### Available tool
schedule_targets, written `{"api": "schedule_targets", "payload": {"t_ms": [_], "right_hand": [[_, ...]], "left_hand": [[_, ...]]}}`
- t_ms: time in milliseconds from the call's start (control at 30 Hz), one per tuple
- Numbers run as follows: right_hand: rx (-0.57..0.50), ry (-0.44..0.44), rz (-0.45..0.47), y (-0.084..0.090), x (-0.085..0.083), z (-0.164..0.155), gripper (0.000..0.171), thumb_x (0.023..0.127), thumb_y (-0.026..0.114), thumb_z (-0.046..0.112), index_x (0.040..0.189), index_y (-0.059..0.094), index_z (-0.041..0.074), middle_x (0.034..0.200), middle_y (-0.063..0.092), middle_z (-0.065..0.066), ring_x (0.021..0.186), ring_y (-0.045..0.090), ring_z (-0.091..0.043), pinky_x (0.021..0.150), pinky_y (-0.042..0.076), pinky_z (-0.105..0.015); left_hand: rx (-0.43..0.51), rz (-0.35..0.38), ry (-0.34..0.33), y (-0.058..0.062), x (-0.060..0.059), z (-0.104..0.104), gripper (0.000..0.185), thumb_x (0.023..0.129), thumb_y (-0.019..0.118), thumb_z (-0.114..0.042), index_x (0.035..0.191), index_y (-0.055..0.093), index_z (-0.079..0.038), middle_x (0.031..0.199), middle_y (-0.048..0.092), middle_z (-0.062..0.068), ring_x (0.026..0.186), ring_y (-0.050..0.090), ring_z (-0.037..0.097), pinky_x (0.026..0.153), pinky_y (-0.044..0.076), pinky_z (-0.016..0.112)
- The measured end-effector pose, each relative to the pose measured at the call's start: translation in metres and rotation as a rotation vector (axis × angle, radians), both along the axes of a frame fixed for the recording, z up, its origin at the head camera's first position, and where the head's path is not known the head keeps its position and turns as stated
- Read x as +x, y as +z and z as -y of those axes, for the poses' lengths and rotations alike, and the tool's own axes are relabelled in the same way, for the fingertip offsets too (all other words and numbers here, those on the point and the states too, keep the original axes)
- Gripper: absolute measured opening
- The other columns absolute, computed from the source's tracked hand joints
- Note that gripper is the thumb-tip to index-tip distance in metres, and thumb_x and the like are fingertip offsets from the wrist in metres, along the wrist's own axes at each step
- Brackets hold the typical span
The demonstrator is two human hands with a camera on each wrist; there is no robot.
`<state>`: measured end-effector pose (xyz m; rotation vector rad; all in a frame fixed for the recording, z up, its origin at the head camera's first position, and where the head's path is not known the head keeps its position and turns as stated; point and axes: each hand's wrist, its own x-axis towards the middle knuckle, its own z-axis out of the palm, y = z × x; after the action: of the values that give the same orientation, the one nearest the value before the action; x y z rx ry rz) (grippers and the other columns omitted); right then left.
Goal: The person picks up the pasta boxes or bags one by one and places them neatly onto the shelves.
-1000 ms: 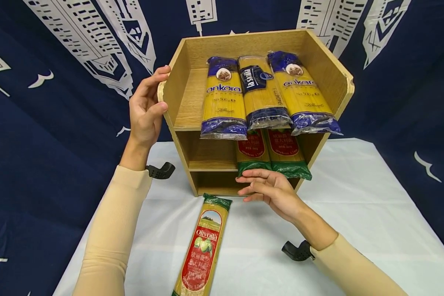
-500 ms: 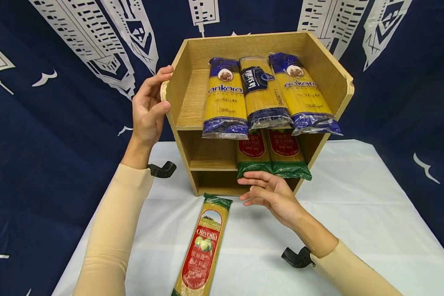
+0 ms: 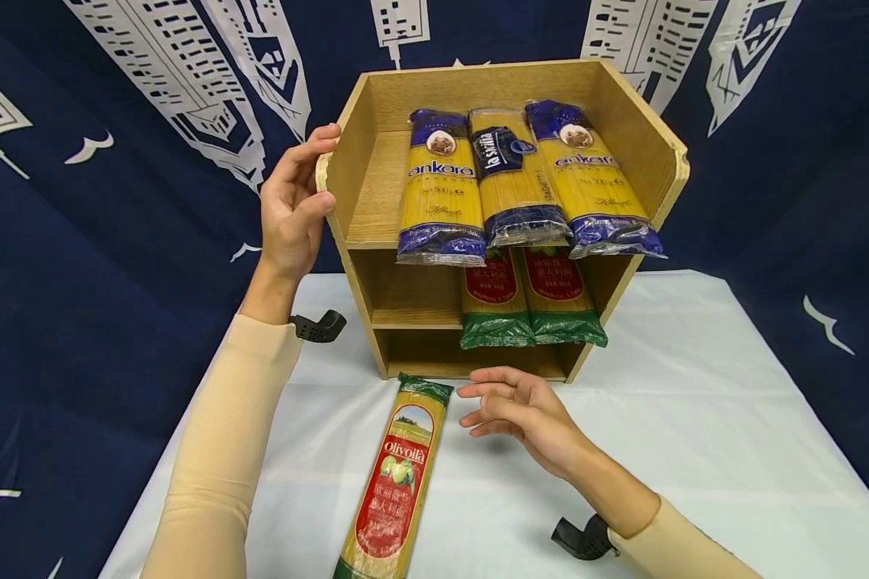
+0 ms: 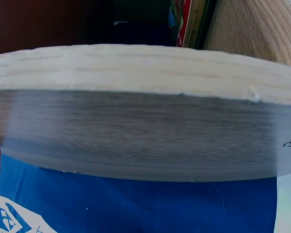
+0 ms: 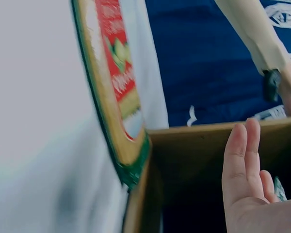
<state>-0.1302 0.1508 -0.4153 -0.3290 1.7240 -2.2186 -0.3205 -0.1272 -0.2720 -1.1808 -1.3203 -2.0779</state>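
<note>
Bracing the shelf [image 3: 478,72] with the left hand [image 3: 290,205] up at 10 o'clock, thumb and fingers curling round the front edge of the side wall and gripping it. Hovering the right hand [image 3: 517,410] low over the table [image 3: 695,418], fingers loosely spread and only a little bent, palm turning inward, holding nothing and touching nothing. Lying flat just at 9 o'clock of that hand: the pack [image 3: 398,482], its green end pointing to 12 o'clock at the foot of the shelf. Judging by this, sitting at the reach-for-the-pack step, grasp not yet made. Calling next for a short slide to 9 o'clock, fingers closing across the pack's narrow width near its top end, then a level lift so the long thing does not sag. Showing above: two green packs [image 3: 532,301] on the middle level, three blue packs [image 3: 514,177] on top.
</note>
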Motion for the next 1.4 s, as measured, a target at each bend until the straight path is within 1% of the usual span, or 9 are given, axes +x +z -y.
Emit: {"api": "schedule_targets", "payload": {"t_ms": [233,367,500,633,767,867,967,1200,1400], "right_hand": [[0.047,-0.016,0.09,-0.012,0.01,0.009,0.052,0.096,0.063,0.01,0.137,0.04,-0.014,0.12,0.068,-0.021,0.095,0.073,-0.036,0.086,0.059,-0.047],[0.094,-0.025,0.19,-0.019,0.016,0.015,0.055,0.096,0.065,0.014,0.136,0.041,-0.016,0.116,0.07,-0.019,0.095,0.073,-0.035,0.083,0.06,-0.044],[0.138,-0.016,0.301,-0.027,0.022,0.022,0.065,0.094,0.07,0.021,0.137,0.039,-0.018,0.114,0.069,-0.019,0.092,0.074,-0.033,0.079,0.061,-0.041],[0.189,-0.006,0.367,-0.036,0.028,0.03,0.072,0.091,0.074,0.027,0.135,0.04,-0.019,0.115,0.067,-0.022,0.088,0.074,-0.031,0.075,0.062,-0.041],[0.233,0.024,0.423,-0.044,0.034,0.037,0.066,0.09,0.074,0.03,0.128,0.045,-0.016,0.113,0.069,-0.021,0.083,0.074,-0.029,0.071,0.062,-0.04],[0.229,0.062,0.478,-0.048,0.037,0.042,0.056,0.09,0.075,0.03,0.121,0.052,-0.011,0.111,0.069,-0.019,0.079,0.074,-0.026,0.068,0.062,-0.039],[0.21,0.079,0.522,-0.051,0.04,0.05,0.051,0.089,0.075,0.027,0.117,0.053,-0.009,0.108,0.069,-0.019,0.078,0.073,-0.025,0.069,0.062,-0.041],[0.201,0.005,0.574,-0.055,0.05,0.072,0.055,0.085,0.078,0.017,0.117,0.044,-0.013,0.097,0.071,-0.018,0.075,0.073,-0.025,0.071,0.062,-0.044],[0.238,-0.015,0.553,-0.061,0.048,0.082,0.042,0.083,0.079,0.007,0.107,0.05,-0.01,0.091,0.071,-0.024,0.066,0.073,-0.022,0.065,0.062,-0.036]], "left_hand": [[-0.01,0.012,0.0,0.0,0.0,0.0,0.049,0.074,0.077,-0.016,0.12,0.068,-0.001,0.138,0.059,0.017,0.143,0.041,0.032,0.12,0.028,0.043],[-0.009,0.015,0.005,0.001,0.001,0.0,0.049,0.073,0.075,-0.015,0.119,0.068,-0.001,0.138,0.058,0.018,0.142,0.041,0.032,0.12,0.028,0.042],[-0.01,0.02,0.015,0.001,0.001,0.0,0.048,0.073,0.073,-0.014,0.119,0.068,-0.001,0.138,0.058,0.018,0.142,0.042,0.032,0.12,0.028,0.042],[0.001,0.024,0.003,0.001,0.001,0.0,0.048,0.073,0.075,-0.014,0.119,0.068,-0.001,0.138,0.058,0.018,0.142,0.042,0.032,0.12,0.028,0.042],[0.012,0.021,-0.009,0.001,0.001,-0.001,0.048,0.073,0.076,-0.015,0.118,0.068,0.0,0.138,0.058,0.019,0.141,0.042,0.033,0.119,0.029,0.042],[0.016,0.016,-0.012,0.001,0.001,-0.001,0.048,0.073,0.076,-0.015,0.118,0.068,0.0,0.138,0.058,0.019,0.141,0.042,0.033,0.119,0.029,0.042],[0.019,0.015,-0.014,0.001,0.0,-0.001,0.048,0.073,0.076,-0.015,0.118,0.068,0.0,0.137,0.058,0.019,0.141,0.042,0.033,0.119,0.029,0.042],[0.025,0.016,-0.026,0.0,-0.001,-0.002,0.05,0.072,0.079,-0.016,0.118,0.068,0.0,0.137,0.059,0.019,0.141,0.042,0.033,0.118,0.031,0.043],[0.03,0.018,-0.024,0.0,-0.002,-0.002,0.053,0.071,0.083,-0.02,0.118,0.068,0.0,0.136,0.059,0.019,0.141,0.042,0.033,0.118,0.031,0.043]]}}
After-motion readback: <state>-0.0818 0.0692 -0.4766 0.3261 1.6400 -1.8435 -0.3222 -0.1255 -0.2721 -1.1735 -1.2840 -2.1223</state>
